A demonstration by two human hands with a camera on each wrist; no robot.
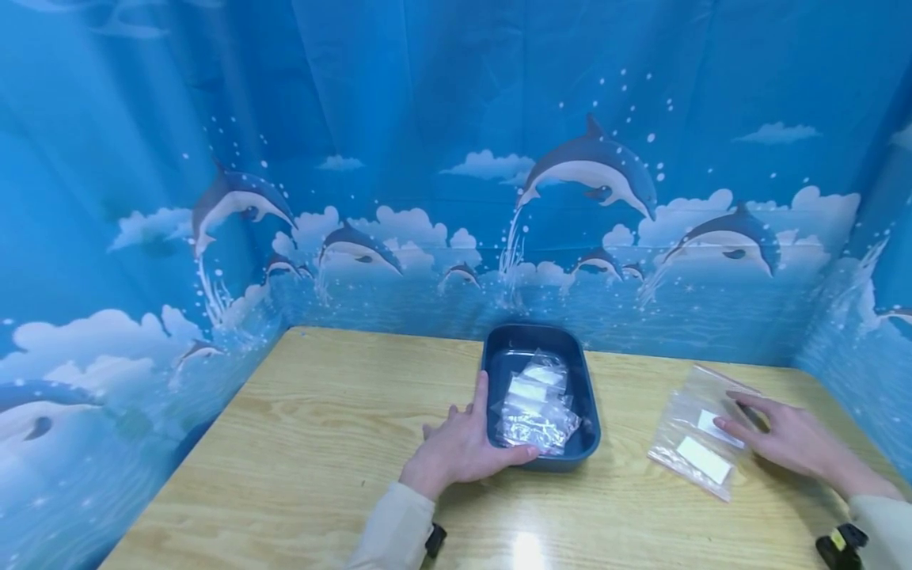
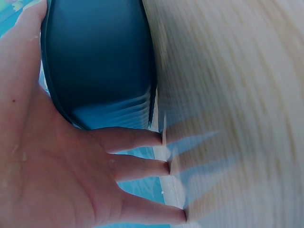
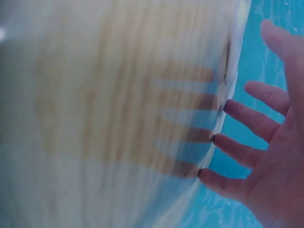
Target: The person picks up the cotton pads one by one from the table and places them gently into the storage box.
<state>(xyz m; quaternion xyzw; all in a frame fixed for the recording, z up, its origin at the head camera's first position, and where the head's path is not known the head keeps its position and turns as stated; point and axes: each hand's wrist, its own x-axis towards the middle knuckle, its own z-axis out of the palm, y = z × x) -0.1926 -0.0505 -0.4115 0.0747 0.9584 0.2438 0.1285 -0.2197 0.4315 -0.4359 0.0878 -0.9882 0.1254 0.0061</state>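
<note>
My left hand (image 1: 459,447) lies against the near left corner of a dark blue plastic bin (image 1: 591,396), fingers spread. Its thumb reaches along the near rim and its index finger along the left side. In the left wrist view the other fingertips (image 2: 176,216) touch the tabletop beside the bin (image 2: 99,57). Inside the bin is a pile of clear plastic bags (image 1: 537,408) with white labels. Off to the right, my right hand (image 1: 794,435) rests at the edge of flat clear zip bags (image 1: 680,423) with white labels. In the right wrist view its fingertips (image 3: 209,175) touch the table, fingers loosely extended.
The light wood table (image 1: 321,419) carries the bin near its back edge. A blue curtain (image 1: 427,158) printed with dolphins and clouds hangs behind the table and along both sides. A dark strap device (image 1: 841,546) sits at the right wrist.
</note>
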